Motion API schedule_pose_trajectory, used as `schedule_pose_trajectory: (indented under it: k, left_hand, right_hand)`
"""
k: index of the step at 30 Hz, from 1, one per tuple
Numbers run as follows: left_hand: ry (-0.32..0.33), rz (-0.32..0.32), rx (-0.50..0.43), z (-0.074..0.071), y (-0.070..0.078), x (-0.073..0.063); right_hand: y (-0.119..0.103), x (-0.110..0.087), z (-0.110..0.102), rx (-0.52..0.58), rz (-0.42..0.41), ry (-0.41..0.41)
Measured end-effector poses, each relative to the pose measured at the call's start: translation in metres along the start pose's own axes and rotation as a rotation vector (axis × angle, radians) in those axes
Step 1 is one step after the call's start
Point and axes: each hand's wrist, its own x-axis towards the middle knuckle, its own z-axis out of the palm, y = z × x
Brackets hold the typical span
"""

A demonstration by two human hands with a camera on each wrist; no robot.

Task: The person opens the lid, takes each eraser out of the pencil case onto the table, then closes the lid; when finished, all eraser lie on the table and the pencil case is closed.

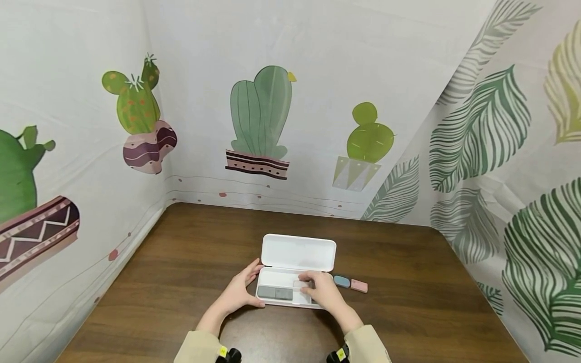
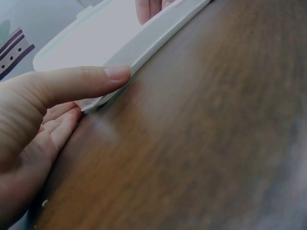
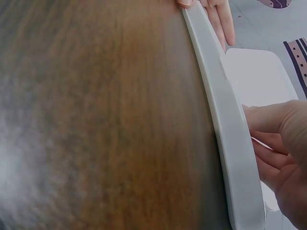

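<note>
A white pencil case (image 1: pixel 298 253) lies on the table with its lid tipped back. My left hand (image 1: pixel 238 290) holds the case's left end, thumb along the front wall and fingers round the back corner. Two grey rectangular blocks (image 1: pixel 275 293) sit side by side in the front left of the tray. My right hand (image 1: pixel 323 290) reaches into the right part of the tray, its thumb and fingers round a small pale block (image 1: pixel 300 284). In the right wrist view, the front wall hides the right fingertips. The hand covers the tray's right end.
Just right of the case, a blue eraser-like block (image 1: pixel 342 281) and a pink one (image 1: pixel 359 286) lie on the brown wooden table (image 1: pixel 399 312). A cloth printed with cacti and leaves (image 1: pixel 313 101) hangs behind and along both sides of the table.
</note>
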Motion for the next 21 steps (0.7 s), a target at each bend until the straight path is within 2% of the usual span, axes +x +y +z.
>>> schedule_pose_trajectory:
  k: [14, 21]
  left_hand:
    - [0.003, 0.003, 0.018, -0.0002, -0.0017, 0.0020]
    - [0.001, -0.022, -0.001, 0.0001, -0.0008, 0.0013]
  right_hand:
    - [0.0055, 0.0019, -0.0033, 0.122, 0.023, -0.025]
    - [0.0079, -0.0004, -0.0070, 0.153, 0.050, -0.034]
